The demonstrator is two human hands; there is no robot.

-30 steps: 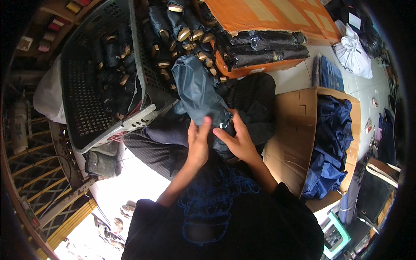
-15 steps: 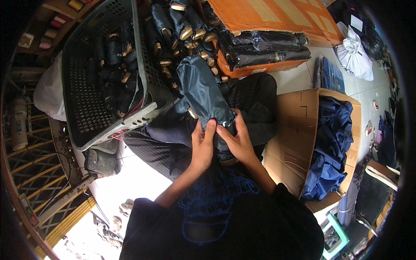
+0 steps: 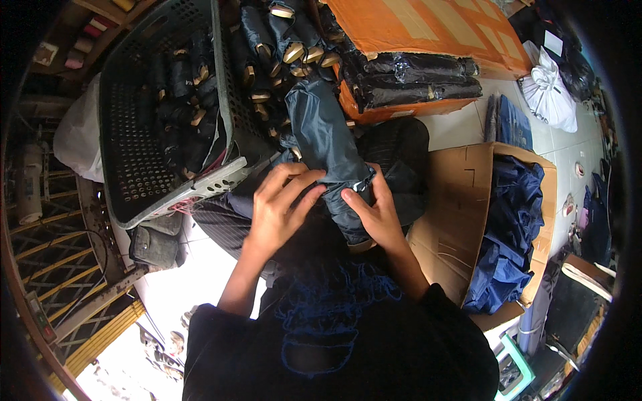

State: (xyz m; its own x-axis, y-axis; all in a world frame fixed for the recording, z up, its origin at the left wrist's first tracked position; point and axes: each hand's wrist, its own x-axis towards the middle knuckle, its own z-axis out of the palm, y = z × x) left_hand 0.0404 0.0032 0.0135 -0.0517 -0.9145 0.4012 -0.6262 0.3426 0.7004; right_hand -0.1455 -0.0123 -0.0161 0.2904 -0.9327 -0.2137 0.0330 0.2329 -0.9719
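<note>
A folding umbrella point(image 3: 324, 137) in dark blue-grey cloth lies tilted in front of me, its loose cloth end pointing away and a tan handle end point(image 3: 362, 246) toward my body. My right hand point(image 3: 378, 210) is wrapped round its middle from the right, thumb lying on top. At the left side of the same spot, my left hand point(image 3: 284, 200) has bent fingers and a thumb pinching the cloth edge. A small pale glint shows near the right thumb. Under the umbrella are my crossed legs in dark striped trousers.
To the left stands a dark perforated basket point(image 3: 229, 87) of rolled umbrellas. More umbrellas with tan ends point(image 3: 294, 52) are heaped beyond. An orange carton point(image 3: 428, 27) and black wrapped bundles point(image 3: 414, 80) lie at the far right. Nearer right, a cardboard box point(image 3: 445, 220) holds blue cloth point(image 3: 511, 227).
My left hand has shifted left, its fingers spreading from the two-thumb grip to the cloth edge. The umbrella has moved slightly right, and more of its handle end shows.
</note>
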